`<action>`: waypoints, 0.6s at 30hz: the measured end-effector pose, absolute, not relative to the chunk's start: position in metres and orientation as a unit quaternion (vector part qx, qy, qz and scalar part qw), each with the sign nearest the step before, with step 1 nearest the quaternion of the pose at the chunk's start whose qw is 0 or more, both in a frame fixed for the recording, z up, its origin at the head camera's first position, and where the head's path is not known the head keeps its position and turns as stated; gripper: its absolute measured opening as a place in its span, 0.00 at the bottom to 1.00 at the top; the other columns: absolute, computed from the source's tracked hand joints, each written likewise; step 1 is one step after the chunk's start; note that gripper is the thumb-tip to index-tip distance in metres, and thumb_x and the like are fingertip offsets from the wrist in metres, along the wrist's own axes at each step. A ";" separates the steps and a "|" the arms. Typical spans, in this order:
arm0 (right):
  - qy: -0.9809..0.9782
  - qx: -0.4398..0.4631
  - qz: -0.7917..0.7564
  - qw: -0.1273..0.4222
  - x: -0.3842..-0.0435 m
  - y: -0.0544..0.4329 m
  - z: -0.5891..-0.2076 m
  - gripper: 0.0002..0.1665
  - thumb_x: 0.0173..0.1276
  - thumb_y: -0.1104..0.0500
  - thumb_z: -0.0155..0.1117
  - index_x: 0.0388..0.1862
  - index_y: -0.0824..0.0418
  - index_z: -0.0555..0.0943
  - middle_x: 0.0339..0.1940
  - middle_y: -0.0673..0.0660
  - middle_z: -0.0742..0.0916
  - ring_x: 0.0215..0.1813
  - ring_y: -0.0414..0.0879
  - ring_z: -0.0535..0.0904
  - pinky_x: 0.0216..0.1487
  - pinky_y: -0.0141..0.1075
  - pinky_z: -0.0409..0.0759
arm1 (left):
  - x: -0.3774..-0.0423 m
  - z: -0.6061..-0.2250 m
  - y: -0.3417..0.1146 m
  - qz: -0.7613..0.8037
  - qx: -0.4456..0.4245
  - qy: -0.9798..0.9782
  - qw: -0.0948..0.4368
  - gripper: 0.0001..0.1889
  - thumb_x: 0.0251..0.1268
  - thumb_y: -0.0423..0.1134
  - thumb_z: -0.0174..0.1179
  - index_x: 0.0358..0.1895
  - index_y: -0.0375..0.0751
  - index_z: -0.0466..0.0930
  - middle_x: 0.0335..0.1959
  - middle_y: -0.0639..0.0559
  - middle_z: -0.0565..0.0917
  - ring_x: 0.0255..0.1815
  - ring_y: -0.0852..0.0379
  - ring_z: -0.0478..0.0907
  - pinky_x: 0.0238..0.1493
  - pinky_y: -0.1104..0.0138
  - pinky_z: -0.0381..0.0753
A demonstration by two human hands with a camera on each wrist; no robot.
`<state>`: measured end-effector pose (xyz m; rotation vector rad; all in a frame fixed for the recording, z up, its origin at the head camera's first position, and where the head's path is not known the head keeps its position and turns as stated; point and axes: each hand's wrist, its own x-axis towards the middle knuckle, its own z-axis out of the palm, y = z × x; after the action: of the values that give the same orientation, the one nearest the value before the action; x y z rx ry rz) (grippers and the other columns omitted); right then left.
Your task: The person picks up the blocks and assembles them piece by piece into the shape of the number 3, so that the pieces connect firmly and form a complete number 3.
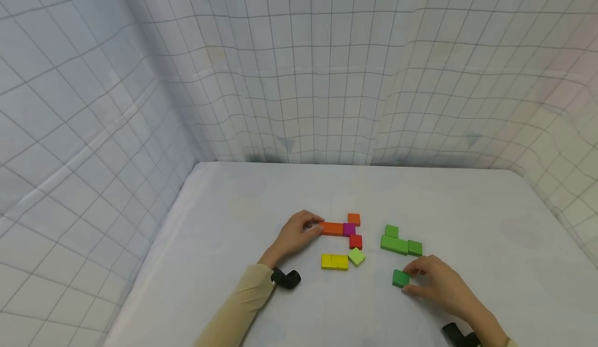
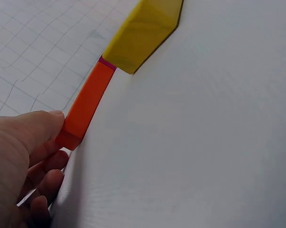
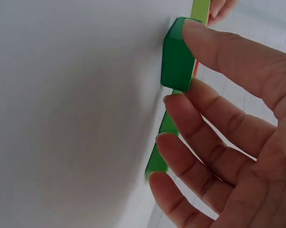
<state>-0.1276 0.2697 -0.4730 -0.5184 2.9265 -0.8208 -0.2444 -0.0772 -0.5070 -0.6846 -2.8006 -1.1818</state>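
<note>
My left hand [image 1: 295, 234] pinches the left end of a long orange block [image 1: 331, 229] between thumb and fingers. The block's other end meets a purple cube [image 1: 349, 230]; an orange cube [image 1: 353, 219] sits behind that and a red cube [image 1: 356, 241] in front. At the right, my right hand [image 1: 441, 285] grips a dark green cube [image 3: 178, 59] between thumb and index finger, its other fingers spread below in the right wrist view. Beyond this cube lie a long green block [image 1: 394, 245] and two green cubes, one behind it [image 1: 391, 231], another at its right end [image 1: 415, 248].
A yellow block [image 1: 334, 262] lies in front of the orange one, with a tilted lime cube [image 1: 357, 257] at its right end. All of this is on a white-covered table [image 1: 233, 207], with grid-patterned cloth [image 1: 327, 77] at the back and sides.
</note>
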 end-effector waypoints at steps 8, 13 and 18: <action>0.917 -0.277 -0.278 0.071 -0.129 0.228 -0.471 0.16 0.51 0.44 0.75 0.38 0.46 0.86 0.33 0.34 0.77 0.39 0.36 0.70 0.42 0.35 0.74 | -0.244 -0.511 -0.076 -0.374 -0.222 -0.900 0.025 0.13 0.65 0.45 0.61 0.50 0.46 0.82 0.42 0.58 0.79 0.39 0.60 0.70 0.44 0.65 0.71; 0.899 -0.336 -0.267 0.086 -0.134 0.198 -0.469 0.16 0.50 0.45 0.76 0.38 0.45 0.87 0.32 0.35 0.75 0.40 0.36 0.67 0.41 0.34 0.71 | -0.243 -0.510 -0.075 -0.376 -0.228 -0.898 0.030 0.13 0.66 0.45 0.60 0.49 0.46 0.83 0.43 0.56 0.79 0.40 0.60 0.70 0.45 0.65 0.71; 0.888 -0.392 -0.232 0.066 -0.143 0.168 -0.465 0.17 0.48 0.45 0.77 0.38 0.44 0.88 0.32 0.37 0.73 0.39 0.36 0.65 0.41 0.34 0.65 | -0.243 -0.510 -0.076 -0.383 -0.236 -0.892 0.041 0.13 0.66 0.44 0.60 0.49 0.45 0.83 0.42 0.56 0.79 0.39 0.59 0.71 0.43 0.64 0.71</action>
<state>-0.1432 0.1678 -0.4652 -1.1817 2.6778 -0.6982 -0.2432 -0.0761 -0.5102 -0.7222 -2.7324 -1.1717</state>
